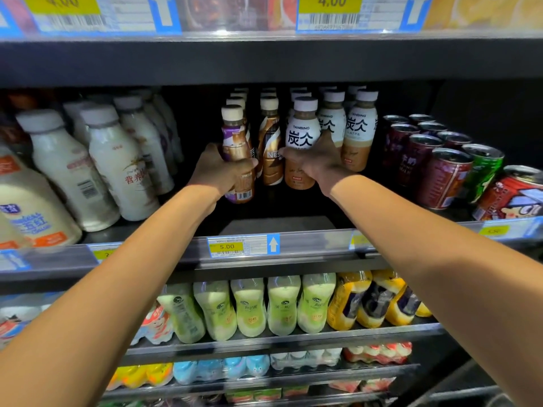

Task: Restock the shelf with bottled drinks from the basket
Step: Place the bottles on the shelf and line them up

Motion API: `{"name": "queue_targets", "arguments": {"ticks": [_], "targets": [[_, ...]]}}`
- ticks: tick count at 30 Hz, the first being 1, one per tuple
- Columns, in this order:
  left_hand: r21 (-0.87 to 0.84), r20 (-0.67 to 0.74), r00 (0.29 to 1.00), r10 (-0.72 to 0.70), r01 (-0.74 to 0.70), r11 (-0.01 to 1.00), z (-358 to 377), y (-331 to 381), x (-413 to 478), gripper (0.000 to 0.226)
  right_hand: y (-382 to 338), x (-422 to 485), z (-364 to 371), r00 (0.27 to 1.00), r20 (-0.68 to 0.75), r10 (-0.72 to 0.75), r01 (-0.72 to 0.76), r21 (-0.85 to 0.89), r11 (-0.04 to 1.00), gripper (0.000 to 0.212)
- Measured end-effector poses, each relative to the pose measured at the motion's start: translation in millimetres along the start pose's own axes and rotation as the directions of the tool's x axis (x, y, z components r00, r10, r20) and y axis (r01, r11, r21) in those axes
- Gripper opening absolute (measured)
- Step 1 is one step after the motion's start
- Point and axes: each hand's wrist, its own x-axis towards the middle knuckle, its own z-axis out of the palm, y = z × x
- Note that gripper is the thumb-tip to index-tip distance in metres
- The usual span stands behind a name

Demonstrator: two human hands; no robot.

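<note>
Both my arms reach into the middle shelf (282, 223). My left hand (219, 170) grips a purple-and-brown coffee bottle (235, 142) with a cream cap, held upright at the front of its row. My right hand (316, 163) is wrapped round a white-labelled Tanbing latte bottle (302, 133), also upright at the front of its row. Between the two stands a brown Nescafe bottle (270, 142). More bottles of the same kinds line up behind them. The basket is out of view.
White milk-drink bottles (114, 163) fill the shelf to the left, dark red and green cans (443, 174) to the right. A price strip (244, 245) runs along the shelf's front edge. Green and yellow bottles (282, 306) lie on the lower shelves.
</note>
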Motion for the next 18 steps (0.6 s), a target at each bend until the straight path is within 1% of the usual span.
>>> {"name": "queue_targets", "arguments": {"ticks": [6,12,14,16,18], "targets": [[0.002,0.012,1.000,-0.019,0.019,1.000,0,4,-3,0.061,0,2,-6,1.000,0.029,0.009,-0.009,0.026,1.000,0.078],[0.036,0.041,0.999,-0.014,0.012,0.999,-2,11,-9,0.055,-1,0,-9,0.997,0.079,0.022,-0.028,0.073,0.997,0.081],[0.051,0.061,0.998,-0.007,0.004,0.999,-3,14,-12,0.053,0,0,-12,0.994,0.109,0.024,-0.027,0.033,0.999,0.087],[0.079,0.065,0.997,-0.035,0.030,0.996,-5,18,-16,0.052,-2,-7,-19,0.988,0.155,0.016,-0.007,-0.056,0.998,0.089],[0.158,0.022,0.998,-0.050,0.046,0.986,-7,23,-21,0.052,-7,-15,-31,0.984,0.179,-0.013,0.052,-0.216,0.975,0.081]]}}
